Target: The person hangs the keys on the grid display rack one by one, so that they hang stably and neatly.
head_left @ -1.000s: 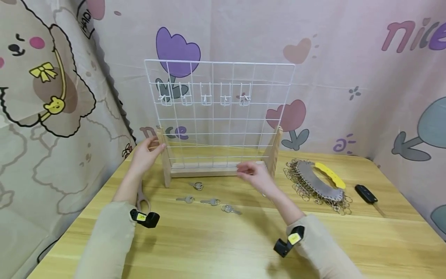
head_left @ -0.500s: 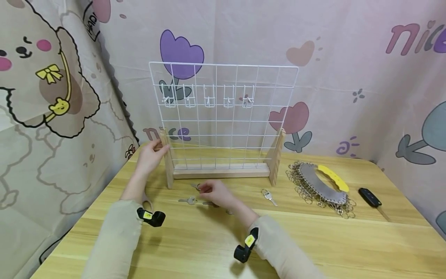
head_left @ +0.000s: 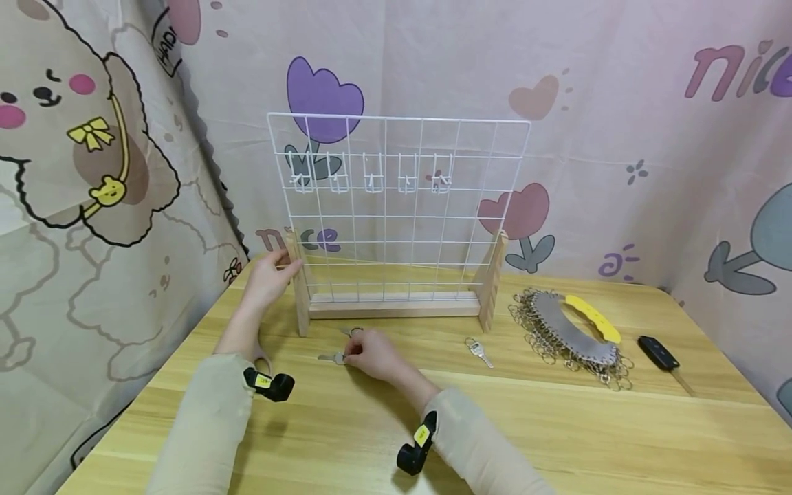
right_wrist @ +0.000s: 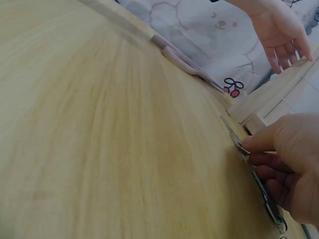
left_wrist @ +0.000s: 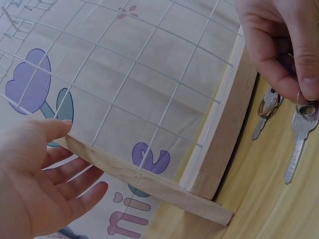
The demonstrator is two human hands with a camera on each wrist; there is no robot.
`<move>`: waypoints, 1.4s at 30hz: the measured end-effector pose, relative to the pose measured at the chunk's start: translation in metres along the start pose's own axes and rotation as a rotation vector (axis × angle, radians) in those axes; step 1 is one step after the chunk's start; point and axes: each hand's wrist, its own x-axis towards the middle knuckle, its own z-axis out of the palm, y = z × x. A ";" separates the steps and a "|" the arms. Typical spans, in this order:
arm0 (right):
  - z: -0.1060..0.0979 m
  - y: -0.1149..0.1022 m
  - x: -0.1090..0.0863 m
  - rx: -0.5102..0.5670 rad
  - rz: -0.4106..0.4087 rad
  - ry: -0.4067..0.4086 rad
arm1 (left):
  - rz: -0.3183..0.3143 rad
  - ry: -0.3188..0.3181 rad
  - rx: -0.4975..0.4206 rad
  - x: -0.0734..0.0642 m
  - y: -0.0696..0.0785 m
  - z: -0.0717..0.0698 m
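A white wire grid rack (head_left: 396,227) with several small hooks (head_left: 373,182) stands upright on a wooden base. My left hand (head_left: 267,278) touches its left wooden post (head_left: 298,295), thumb in front and loosely extended fingers behind. My right hand (head_left: 376,354) pinches the small ring of a silver key (left_wrist: 298,142) between thumb and index finger, low over the table. A second ringed key (left_wrist: 266,112) lies between it and the rack base. Other keys (right_wrist: 264,194) lie under my right hand, mostly hidden in the head view.
To the right lies a key with a ring (head_left: 478,352). Beyond it are a curved metal plate with a yellow handle (head_left: 592,318) and many small rings, and a black car key (head_left: 658,353). A pale pink handled tool (right_wrist: 179,60) lies beside my left forearm.
My right hand has moved left from the rack's base to the keys, lowered, and taken hold of one key's ring. My left hand stays at the post.
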 end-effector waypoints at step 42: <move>-0.134 -0.107 0.048 0.024 -0.165 0.260 | -0.044 0.067 -0.001 -0.003 0.005 0.006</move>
